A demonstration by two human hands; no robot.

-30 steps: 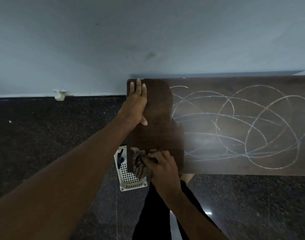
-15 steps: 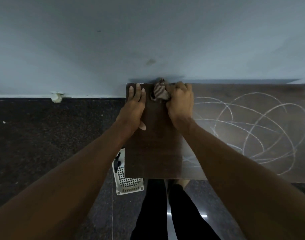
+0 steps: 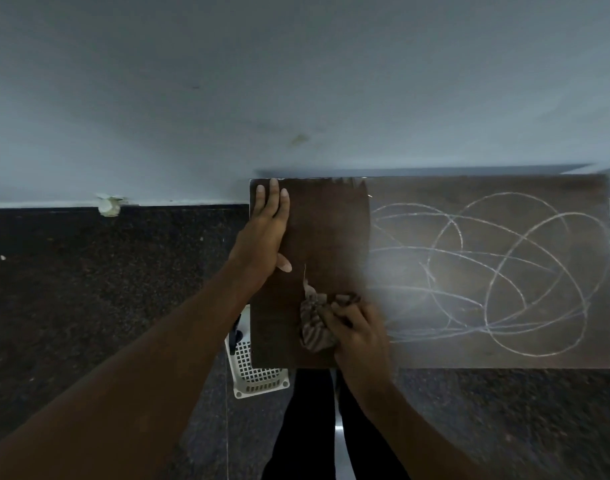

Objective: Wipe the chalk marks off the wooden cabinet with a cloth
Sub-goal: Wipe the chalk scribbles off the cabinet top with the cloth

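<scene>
At far left the floor (image 3: 89, 306) is dark polished stone, finely speckled; where it meets the pale, matte blue-grey wall (image 3: 296, 81) a small whitish lump (image 3: 109, 206) sits at the skirting line. The left hand (image 3: 265, 237) lies flat, palm down, on the left edge of the cabinet's top, fingers straight and close together, thumb spread toward the middle; it grips nothing. Below it, on the floor just beside the cabinet's left side, stands a white plastic basket (image 3: 258, 372), squarish with rounded corners and a grid of small holes; something dark stands in it, too dim to name.

The wooden cabinet (image 3: 331, 220) shows as a long rectangular top of dark brown, smooth wood set against the wall; its left strip is bare, clean brown with a straight edge where a dusty haze begins. On that strip, near the front edge, is the cloth (image 3: 314, 327), a crumpled wad of soft fabric striped grey and dark, a loose thread trailing from it toward the wall; the right hand (image 3: 359, 330) clutches it with curled fingers and holds it down on the wood. To the right the chalk marks (image 3: 504, 271) spread over the rest of the top: thin white lines in big overlapping loops and ovals, smeared pale near the cloth; dark trousers (image 3: 307, 427) show below the front edge.
</scene>
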